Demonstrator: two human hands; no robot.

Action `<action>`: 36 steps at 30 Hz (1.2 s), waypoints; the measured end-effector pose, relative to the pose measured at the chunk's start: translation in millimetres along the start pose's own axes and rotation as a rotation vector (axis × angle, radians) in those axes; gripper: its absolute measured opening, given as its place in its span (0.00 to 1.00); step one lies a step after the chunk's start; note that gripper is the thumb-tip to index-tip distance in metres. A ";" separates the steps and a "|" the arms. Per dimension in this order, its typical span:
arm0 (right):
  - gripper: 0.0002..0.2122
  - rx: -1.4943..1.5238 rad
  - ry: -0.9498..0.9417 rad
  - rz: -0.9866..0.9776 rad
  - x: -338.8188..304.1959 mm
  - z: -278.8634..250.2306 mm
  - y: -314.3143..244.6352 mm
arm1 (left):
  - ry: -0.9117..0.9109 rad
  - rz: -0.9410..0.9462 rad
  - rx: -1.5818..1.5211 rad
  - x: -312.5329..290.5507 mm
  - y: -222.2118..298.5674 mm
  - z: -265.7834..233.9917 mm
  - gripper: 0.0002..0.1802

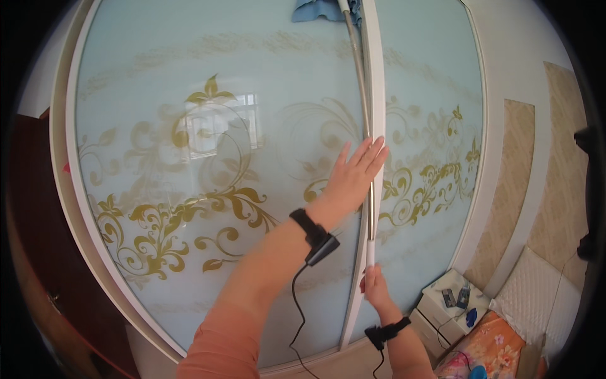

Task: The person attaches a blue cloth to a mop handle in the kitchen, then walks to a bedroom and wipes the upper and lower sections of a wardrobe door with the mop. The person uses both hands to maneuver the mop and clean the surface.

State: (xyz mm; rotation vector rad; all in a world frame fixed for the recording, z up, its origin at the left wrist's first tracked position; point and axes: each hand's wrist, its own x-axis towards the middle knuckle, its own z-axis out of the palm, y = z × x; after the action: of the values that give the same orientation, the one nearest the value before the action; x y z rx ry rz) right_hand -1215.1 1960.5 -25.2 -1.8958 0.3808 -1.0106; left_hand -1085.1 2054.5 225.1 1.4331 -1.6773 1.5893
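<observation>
A long metal pole (358, 66) with a white lower grip (370, 252) runs up along the white frame (379, 95) between two glass sliding doors. At its top a blue cloth (319, 11) lies against the left glass door (158, 82), cut off by the picture's upper edge. My right hand (377, 288) is wrapped round the grip's lower end. Higher up, my left hand (358, 172) reaches across the pole with fingers stretched out flat; its palm side is hidden. Both wrists wear black straps (314, 236) with cables.
At the lower right stands a white bedside cabinet (432, 325) with small dark devices on top. Beside it are an orange floral bedspread (495, 338) and a white quilted pillow (543, 284). A dark red door (44, 221) is at the far left.
</observation>
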 end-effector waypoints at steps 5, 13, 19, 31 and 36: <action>0.17 -0.018 -0.055 0.056 -81.5 -9.1 35.9 | -0.163 0.128 0.013 14.9 -2.5 27.3 0.10; 0.15 -0.068 -0.170 0.253 -216.6 -50.0 115.6 | -0.177 0.247 -0.042 -83.7 98.1 52.4 0.06; 0.15 -0.073 -0.268 0.472 -345.9 -104.9 146.2 | -0.345 0.296 -0.201 -161.9 210.4 36.9 0.06; 0.15 -0.382 -0.305 0.781 -401.1 -119.7 134.7 | -0.234 0.104 -0.845 -172.5 203.9 42.9 0.04; 0.15 -0.412 -0.352 0.640 -364.7 -109.2 121.8 | -0.184 0.167 -0.221 -89.1 97.0 65.0 0.03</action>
State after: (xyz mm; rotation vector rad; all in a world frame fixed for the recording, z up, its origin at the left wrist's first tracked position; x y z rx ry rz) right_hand -1506.8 2058.0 -280.4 -2.0501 0.9624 -0.1725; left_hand -1112.8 2011.8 87.3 1.3924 -2.0559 1.3357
